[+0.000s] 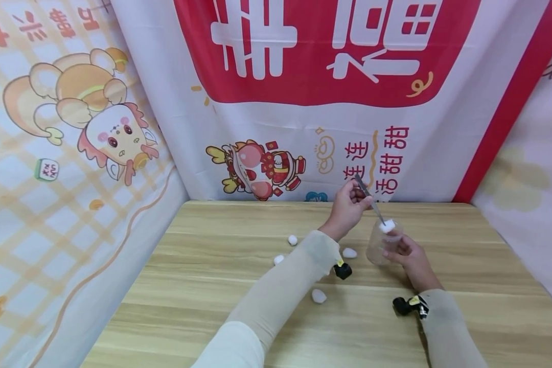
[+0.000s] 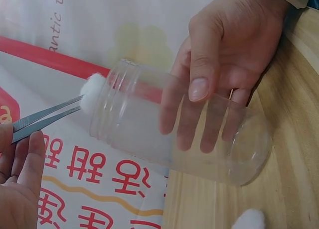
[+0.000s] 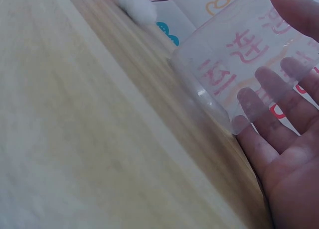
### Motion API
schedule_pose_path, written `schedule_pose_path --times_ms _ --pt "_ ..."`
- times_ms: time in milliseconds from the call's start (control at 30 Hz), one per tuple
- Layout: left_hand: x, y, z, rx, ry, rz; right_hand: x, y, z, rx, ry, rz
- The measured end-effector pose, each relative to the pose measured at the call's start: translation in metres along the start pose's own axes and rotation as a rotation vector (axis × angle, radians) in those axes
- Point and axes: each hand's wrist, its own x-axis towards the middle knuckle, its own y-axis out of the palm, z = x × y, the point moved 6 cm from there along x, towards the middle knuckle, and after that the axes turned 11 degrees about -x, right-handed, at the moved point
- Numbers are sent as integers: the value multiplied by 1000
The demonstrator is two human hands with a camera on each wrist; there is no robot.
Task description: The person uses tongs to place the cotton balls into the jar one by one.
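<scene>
My left hand (image 1: 347, 207) pinches metal tweezers (image 2: 47, 118) between thumb and fingers. Their tips grip a white cotton ball (image 2: 91, 93) right at the mouth of a clear plastic jar (image 2: 144, 119). Thumb on one side and fingers on the other, my right hand (image 1: 411, 259) holds the jar's body low down. In the head view the jar stands on the wooden table, its open mouth facing up. The right wrist view shows the jar's base close over the tabletop, with the right fingers (image 3: 273, 124) seen against its wall.
Several more cotton balls lie on the wooden table (image 1: 202, 286): one cotton ball (image 1: 349, 253) between the hands, another (image 1: 319, 296) nearer the front, others to the left of the left forearm. Printed cloth (image 1: 322, 92) hangs behind the table and along both sides.
</scene>
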Motion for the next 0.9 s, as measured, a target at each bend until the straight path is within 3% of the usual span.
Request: schedule_pose_path --times_ms 500,900 --pt "-4 -5 7 44 -11 -6 -1 -2 0 7 -16 -15" --pt "-5 -13 3 39 57 -31 -1 0 3 28 -58 0"
